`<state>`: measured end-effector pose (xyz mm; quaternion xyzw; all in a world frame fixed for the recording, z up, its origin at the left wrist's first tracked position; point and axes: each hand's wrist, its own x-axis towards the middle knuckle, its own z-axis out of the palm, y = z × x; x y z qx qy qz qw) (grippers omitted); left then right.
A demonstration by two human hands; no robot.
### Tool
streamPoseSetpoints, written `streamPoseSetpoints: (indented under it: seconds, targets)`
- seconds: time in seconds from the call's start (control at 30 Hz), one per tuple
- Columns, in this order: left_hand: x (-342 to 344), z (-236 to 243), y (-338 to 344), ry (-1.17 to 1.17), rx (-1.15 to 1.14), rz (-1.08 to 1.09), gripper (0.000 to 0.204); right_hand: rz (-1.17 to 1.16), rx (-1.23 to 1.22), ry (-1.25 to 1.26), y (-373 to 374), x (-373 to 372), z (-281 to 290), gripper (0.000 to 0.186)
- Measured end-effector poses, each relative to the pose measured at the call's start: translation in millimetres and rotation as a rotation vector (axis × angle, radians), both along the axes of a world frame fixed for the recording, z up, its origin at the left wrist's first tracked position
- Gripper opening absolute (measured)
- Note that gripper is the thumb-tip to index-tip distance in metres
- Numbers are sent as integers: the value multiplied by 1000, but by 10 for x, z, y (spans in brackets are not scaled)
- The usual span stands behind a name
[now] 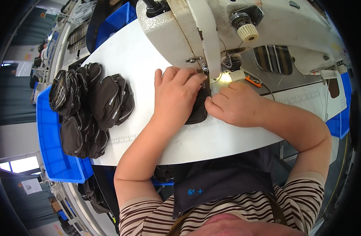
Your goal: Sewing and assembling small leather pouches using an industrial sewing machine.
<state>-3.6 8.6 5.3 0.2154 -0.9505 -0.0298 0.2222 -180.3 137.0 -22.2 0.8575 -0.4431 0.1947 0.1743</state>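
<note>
A small dark brown zippered pouch (pixel 199 108) lies on the white table, its far end under the needle area of a sewing machine (pixel 224 35). My left hand (pixel 176 94) is bent over the pouch's left side, its fingertips gripping the fabric close to the presser foot. At the right edge of the pouch, my right hand (pixel 237 105) is closed, thumb and fingers pinched at the fabric. The left hand hides much of the pouch, and the stitching point is partly covered by fingers and the machine.
Several finished-looking brown pouches (pixel 111 100) with zips are piled at the left, partly over a blue bin (pixel 50 145). Orange-handled thread snips (pixel 253 81) lie right of the needle. A striped fabric piece (pixel 273 59) sits behind the machine arm. A ruler strip (pixel 125 138) runs along the table (pixel 141 151).
</note>
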Motion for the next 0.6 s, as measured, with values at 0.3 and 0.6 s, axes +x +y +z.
streamPoseSetpoints:
  seconds: [0.3,0.6]
  targets:
    - [9,-127,-58,35,10,-192,26,30,42,34,8,-13,27,20]
    - [12,-104,4,-21,-55,-178,29,45,65,24,31,3,-5,16]
